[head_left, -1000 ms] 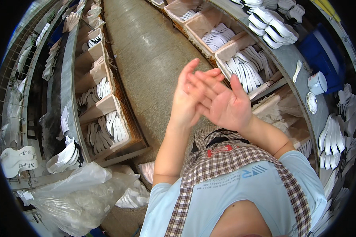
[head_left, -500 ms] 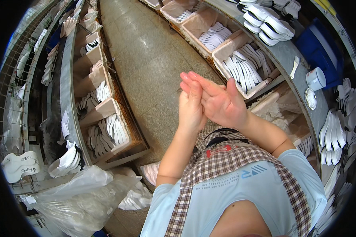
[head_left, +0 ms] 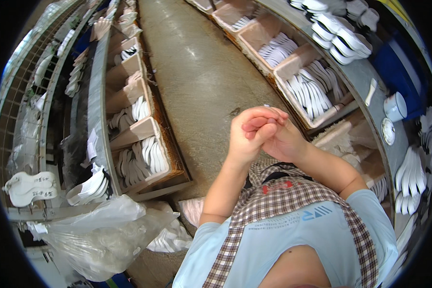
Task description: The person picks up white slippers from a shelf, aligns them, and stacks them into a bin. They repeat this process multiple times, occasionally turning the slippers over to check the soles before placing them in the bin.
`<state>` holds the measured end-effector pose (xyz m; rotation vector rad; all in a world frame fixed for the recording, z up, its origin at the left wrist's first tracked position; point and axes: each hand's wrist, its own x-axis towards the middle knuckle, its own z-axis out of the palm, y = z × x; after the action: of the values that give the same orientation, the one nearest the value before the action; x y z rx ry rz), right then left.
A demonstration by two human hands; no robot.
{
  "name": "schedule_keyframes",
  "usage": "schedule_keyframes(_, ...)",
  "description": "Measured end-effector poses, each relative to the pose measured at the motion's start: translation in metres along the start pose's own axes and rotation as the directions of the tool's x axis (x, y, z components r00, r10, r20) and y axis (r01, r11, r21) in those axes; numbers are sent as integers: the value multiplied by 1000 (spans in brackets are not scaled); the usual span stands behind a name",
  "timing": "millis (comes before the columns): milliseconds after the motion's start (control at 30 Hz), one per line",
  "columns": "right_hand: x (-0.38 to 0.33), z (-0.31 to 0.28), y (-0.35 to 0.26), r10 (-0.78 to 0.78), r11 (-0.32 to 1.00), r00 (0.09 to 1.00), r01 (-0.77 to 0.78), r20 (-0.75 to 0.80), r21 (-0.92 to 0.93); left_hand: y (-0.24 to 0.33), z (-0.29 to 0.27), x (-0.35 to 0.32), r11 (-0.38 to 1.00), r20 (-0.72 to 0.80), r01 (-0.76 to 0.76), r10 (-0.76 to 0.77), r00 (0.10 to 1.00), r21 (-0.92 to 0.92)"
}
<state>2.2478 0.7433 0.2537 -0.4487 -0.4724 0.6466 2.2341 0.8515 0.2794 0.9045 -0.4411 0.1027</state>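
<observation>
Since the earlier frames, both hands have changed from flat, open palms pressed fingers-up to a closed clasp, and they have dropped slightly toward the chest.

Head view: the left hand [head_left: 247, 137] is curled into a loose fist. The right hand [head_left: 281, 139] wraps against it from the 3 o'clock side, fingers folded over. Both are pressed together; no object shows between them, and whether something small is enclosed cannot be told. The clasp hangs above the concrete aisle floor [head_left: 197, 72], clear of every bin.

Nearest stock is the set of white shoe insoles [head_left: 312, 93] standing on edge in a cardboard bin [head_left: 293, 67] at 1 o'clock from the hands. More insoles [head_left: 146, 156] fill boxes at 9 o'clock, on the left rack [head_left: 98, 96]. A clear plastic bag [head_left: 101, 235] lies at 7 o'clock. A white cup [head_left: 394, 106] sits on the right shelf at 3 o'clock.

Handling judgement: the insoles appear thin, light and flexible, not fragile, with a smooth face that may slide within a stack. The best hold is likely across the narrow waist, thumb on one face and fingers on the other, or on the upper edge for lifting from the bin.
</observation>
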Motion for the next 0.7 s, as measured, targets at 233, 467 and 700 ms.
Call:
schedule_keyframes(233,1,18,7,-151,962,965,93,-214,-257,7,5,2,979,-181,168,-186,966,-113)
schedule_keyframes(467,2,0,-1,-117,966,986,86,-116,-245,-6,-2,3,987,-82,128,-135,987,-94)
schedule_keyframes(700,-4,11,0,-155,943,976,100,-152,-316,-2,0,1,1000,-36,3,-3,999,12)
